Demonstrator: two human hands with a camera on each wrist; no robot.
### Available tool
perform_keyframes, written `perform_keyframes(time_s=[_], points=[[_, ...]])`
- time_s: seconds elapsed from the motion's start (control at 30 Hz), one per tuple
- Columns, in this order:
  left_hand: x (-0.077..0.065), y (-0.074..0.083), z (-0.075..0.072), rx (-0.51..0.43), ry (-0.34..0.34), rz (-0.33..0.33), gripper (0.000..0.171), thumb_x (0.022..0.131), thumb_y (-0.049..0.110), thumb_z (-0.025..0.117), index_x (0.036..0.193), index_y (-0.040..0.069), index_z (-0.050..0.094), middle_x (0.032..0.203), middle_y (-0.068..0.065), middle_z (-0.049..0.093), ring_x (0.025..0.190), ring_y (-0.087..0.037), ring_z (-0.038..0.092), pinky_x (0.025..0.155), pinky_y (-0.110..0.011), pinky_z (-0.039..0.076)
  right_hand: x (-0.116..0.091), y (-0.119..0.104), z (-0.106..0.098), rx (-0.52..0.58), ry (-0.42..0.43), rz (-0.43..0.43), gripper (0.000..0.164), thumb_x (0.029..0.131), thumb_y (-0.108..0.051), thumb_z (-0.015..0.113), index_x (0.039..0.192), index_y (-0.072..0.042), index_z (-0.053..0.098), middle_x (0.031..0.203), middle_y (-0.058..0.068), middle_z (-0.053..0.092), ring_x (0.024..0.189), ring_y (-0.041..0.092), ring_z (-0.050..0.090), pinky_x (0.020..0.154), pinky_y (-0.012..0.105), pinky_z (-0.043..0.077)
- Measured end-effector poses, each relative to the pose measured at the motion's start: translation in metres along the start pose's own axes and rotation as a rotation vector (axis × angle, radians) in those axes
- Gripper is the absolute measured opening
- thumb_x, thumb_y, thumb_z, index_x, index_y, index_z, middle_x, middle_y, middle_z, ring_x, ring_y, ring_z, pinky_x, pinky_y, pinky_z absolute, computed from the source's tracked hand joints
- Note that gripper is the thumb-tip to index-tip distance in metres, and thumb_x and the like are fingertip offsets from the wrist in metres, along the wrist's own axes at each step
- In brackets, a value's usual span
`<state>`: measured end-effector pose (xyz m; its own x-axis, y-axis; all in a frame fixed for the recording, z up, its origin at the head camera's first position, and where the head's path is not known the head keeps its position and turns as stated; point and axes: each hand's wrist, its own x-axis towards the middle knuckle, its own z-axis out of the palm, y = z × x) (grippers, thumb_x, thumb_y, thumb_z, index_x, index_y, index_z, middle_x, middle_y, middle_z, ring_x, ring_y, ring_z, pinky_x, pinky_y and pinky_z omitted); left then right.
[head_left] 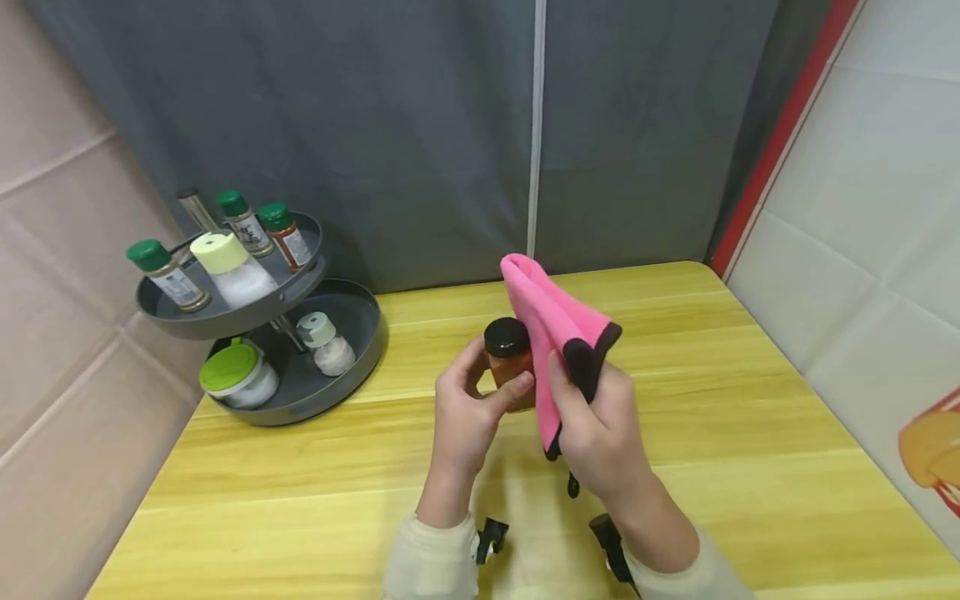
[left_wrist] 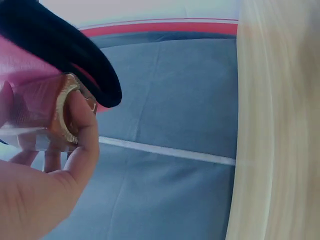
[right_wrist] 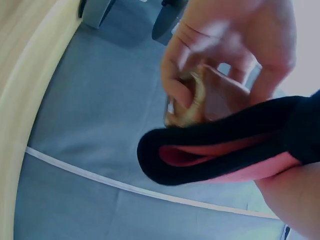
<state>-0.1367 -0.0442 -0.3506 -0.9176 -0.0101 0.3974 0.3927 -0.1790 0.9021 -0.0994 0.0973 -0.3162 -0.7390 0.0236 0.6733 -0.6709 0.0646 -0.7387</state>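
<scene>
My left hand point(head_left: 463, 412) grips a small clear jar point(head_left: 508, 368) of reddish-brown contents with a black lid point(head_left: 506, 337). Thumb and fingers wrap its sides, and in the left wrist view one finger lies along the base of the jar point(left_wrist: 42, 107). A folded pink cloth point(head_left: 546, 310) with black edging is pinched in my right hand point(head_left: 603, 433), thumb on top. The cloth lies against the jar's right side. From the right wrist, the cloth's looped black border point(right_wrist: 215, 132) hides part of the jar point(right_wrist: 222, 95).
At left stands a grey two-tier round rack point(head_left: 300, 408). Its upper tier carries several shakers, including a yellow-capped one point(head_left: 234, 271); below are a green-lidded pot point(head_left: 238, 375) and a white-capped shaker point(head_left: 326, 343). A grey curtain point(head_left: 420, 142) hangs behind the wooden table point(head_left: 720, 417).
</scene>
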Motion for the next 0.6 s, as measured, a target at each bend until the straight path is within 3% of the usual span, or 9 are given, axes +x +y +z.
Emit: perform_keyframes(time_s=[0.13, 0.27, 0.37, 0.53, 0.6], points=[[-0.001, 0.003, 0.000, 0.009, 0.025, 0.018, 0.047, 0.083, 0.003, 0.082, 0.127, 0.012, 0.069, 0.107, -0.014, 0.067, 0.104, -0.029, 0.061, 0.073, -0.042, 0.062, -0.005, 0.006, 0.007, -0.086, -0.025, -0.065, 0.012, 0.098, 0.003, 0.057, 0.089, 0.000, 0.064, 0.060, -0.003, 0.048, 0.045, 0.009, 0.044, 0.042, 0.023, 0.038], [-0.001, 0.008, -0.003, 0.012, 0.065, 0.038, 0.047, 0.083, 0.000, 0.081, 0.127, 0.009, 0.069, 0.109, -0.015, 0.067, 0.100, -0.029, 0.063, 0.070, -0.042, 0.062, -0.013, 0.013, 0.008, -0.151, -0.074, 0.017, 0.015, 0.101, -0.004, 0.058, 0.087, -0.004, 0.063, 0.062, -0.004, 0.051, 0.047, 0.008, 0.047, 0.041, 0.023, 0.040], [-0.001, 0.009, -0.007, 0.011, 0.074, 0.034, 0.047, 0.083, -0.001, 0.080, 0.127, 0.008, 0.069, 0.110, -0.014, 0.068, 0.098, -0.029, 0.063, 0.069, -0.042, 0.062, -0.016, 0.018, 0.004, -0.153, -0.137, 0.159, 0.019, 0.104, -0.013, 0.056, 0.091, -0.003, 0.065, 0.066, 0.000, 0.058, 0.052, 0.012, 0.055, 0.046, 0.027, 0.047], [-0.001, 0.007, -0.010, 0.013, 0.051, 0.041, 0.044, 0.083, 0.000, 0.080, 0.125, 0.006, 0.069, 0.109, -0.015, 0.067, 0.098, -0.029, 0.063, 0.070, -0.044, 0.062, -0.011, 0.021, -0.004, -0.160, -0.264, 0.501, 0.033, 0.107, -0.029, 0.051, 0.091, -0.003, 0.064, 0.070, 0.006, 0.061, 0.062, 0.019, 0.062, 0.057, 0.032, 0.053], [0.000, 0.006, -0.010, 0.026, 0.035, 0.037, 0.044, 0.082, 0.001, 0.080, 0.125, 0.006, 0.069, 0.109, -0.015, 0.067, 0.098, -0.028, 0.063, 0.072, -0.043, 0.062, -0.004, 0.019, -0.006, -0.182, -0.296, 0.575, 0.035, 0.107, -0.032, 0.050, 0.097, -0.002, 0.066, 0.071, 0.008, 0.061, 0.067, 0.020, 0.063, 0.061, 0.033, 0.052]])
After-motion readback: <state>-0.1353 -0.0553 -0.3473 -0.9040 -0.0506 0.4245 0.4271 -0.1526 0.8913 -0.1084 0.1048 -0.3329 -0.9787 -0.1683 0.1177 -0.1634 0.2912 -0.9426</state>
